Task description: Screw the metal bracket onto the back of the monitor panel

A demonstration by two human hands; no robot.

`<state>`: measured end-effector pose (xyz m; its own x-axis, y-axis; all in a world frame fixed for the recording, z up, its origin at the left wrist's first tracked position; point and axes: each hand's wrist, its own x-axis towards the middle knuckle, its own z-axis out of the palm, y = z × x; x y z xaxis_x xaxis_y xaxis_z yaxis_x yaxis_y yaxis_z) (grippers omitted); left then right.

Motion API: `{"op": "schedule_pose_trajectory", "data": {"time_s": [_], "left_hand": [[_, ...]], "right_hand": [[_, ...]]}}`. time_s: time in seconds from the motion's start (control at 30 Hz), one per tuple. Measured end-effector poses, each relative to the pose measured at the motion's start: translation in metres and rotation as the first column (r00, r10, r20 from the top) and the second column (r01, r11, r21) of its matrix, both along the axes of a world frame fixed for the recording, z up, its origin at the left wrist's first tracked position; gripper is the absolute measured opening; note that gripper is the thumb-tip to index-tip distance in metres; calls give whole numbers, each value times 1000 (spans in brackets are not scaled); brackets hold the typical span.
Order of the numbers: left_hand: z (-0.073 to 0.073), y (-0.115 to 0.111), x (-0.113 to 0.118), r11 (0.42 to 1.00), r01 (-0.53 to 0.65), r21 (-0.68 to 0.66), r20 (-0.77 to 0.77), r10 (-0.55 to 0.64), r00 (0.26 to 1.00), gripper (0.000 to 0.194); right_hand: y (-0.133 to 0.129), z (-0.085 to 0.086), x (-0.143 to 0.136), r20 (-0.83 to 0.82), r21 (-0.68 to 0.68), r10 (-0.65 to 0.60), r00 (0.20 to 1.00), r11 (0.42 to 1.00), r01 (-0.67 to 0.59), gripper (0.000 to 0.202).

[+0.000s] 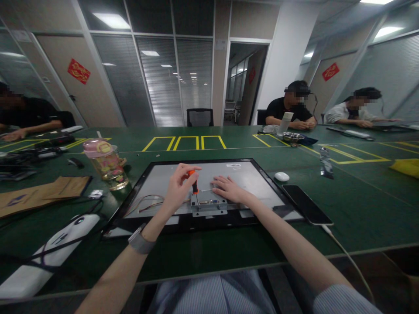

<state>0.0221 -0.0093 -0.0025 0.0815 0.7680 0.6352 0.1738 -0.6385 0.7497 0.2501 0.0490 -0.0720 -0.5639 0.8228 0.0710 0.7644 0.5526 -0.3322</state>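
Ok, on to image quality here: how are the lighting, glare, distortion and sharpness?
Head view, lighting: dim overall; head view, glare: bright light patches on the glass wall; head view, distortion: the left door and bottle lean, probably wide-angle stretch; head view, sharpness: the screwdriver is recognisable, but the sockets below it look too small and soft to identify.

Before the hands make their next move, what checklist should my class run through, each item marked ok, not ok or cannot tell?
1. Left hand has the screwdriver by its handle: ok.
2. Screwdriver roughly upright over the metal bracket: ok.
3. Tip seated in a screw: cannot tell, too small to see.
4. Right hand spread on the panel, beyond the bracket: ok.
5. Panel lying flat on the green table: ok.
6. Surroundings cleared: not ok; the bottle and phone sit close to the panel.
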Motion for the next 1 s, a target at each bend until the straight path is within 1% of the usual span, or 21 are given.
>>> {"op": "schedule_pose_trajectory", "data": {"time_s": [0.13, 0.2, 0.27, 0.37, 0.43, 0.5, 0.6, 0.67, 0.7, 0.77, 0.87, 1.0], "left_hand": [[0, 0, 1, 988, 114, -101, 106, -103, 989, 32], [-1, 0, 1, 983, 123, -136, 137, -104, 985, 34], [-1, 0, 2, 989, 71, -128, 104, -57, 993, 32], [-1, 0, 1, 996, -54, -65, 9, 54, 998, 23], [0, 0, 1, 996, -83, -35, -8, 83, 997, 21], [0, 1, 0, 999, -20, -43, 43, 22, 999, 26], [0, 0, 1, 988, 125, -88, 176, -108, 979, 36], [-1, -1, 2, 981, 163, -109, 221, -136, 966, 36], [-1, -1, 2, 981, 157, -112, 223, -129, 966, 36], [-2, -2, 3, 988, 115, -99, 193, -94, 977, 34], [-3, -1, 3, 997, 40, -67, 112, -33, 993, 26], [-1, 0, 1, 1000, 12, -9, 12, -11, 1000, 23]], "right_hand": [[-1, 0, 0, -5, -1, -1, 1000, 1000, 1, 55], [-1, 0, 0, -9, -5, 0, 1000, 1000, 0, 56], [-2, 0, 0, -13, -5, -1, 1000, 1000, 1, 57], [-2, 0, 0, -7, 0, -3, 1000, 1000, 3, 56], [-2, 1, -1, -1, 4, -1, 1000, 1000, 1, 56], [-2, 2, -1, -1, 2, 2, 1000, 1000, -2, 57], [-4, 5, -1, -5, -6, 3, 1000, 1000, -3, 58], [-4, 6, -1, -1, -12, 0, 1000, 1000, 0, 59], [-5, 6, -1, 2, -15, -2, 1000, 1000, 2, 59], [-5, 6, -1, 4, -19, -3, 1000, 1000, 3, 58], [-5, 6, -1, -3, -17, -4, 1000, 1000, 4, 58], [-4, 5, -1, 5, -13, -5, 1000, 1000, 5, 56]]}}
